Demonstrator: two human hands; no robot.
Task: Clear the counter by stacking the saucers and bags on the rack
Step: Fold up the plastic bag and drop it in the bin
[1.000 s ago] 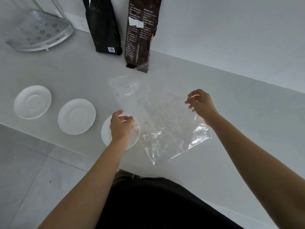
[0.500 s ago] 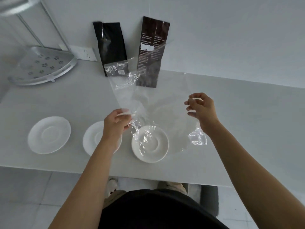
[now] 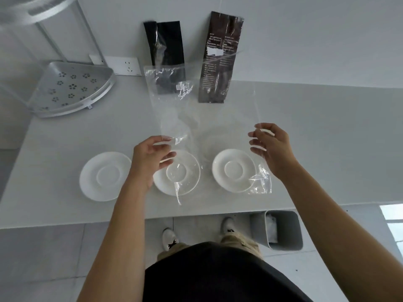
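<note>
A clear plastic bag (image 3: 207,118) is held up in the air, spread between both hands above the white counter (image 3: 327,149). My left hand (image 3: 148,160) pinches its left edge; my right hand (image 3: 272,151) pinches its right edge. Three white saucers lie in a row near the front edge: left (image 3: 104,176), middle (image 3: 181,173) partly behind my left hand, and right (image 3: 234,170) seen through the bag. A black bag (image 3: 168,46) and a dark brown bag (image 3: 220,57) lean upright against the wall. The metal corner rack (image 3: 72,88) stands at the back left.
A wall socket (image 3: 124,65) sits behind the rack. A grey waste bin (image 3: 281,229) stands on the floor below the counter's front edge, beside my feet. An upper rack shelf (image 3: 37,9) shows at the top left.
The bag has been lifted higher and spread wider between my hands. The view has tilted so all three saucers, the counter's front edge and the floor show.
</note>
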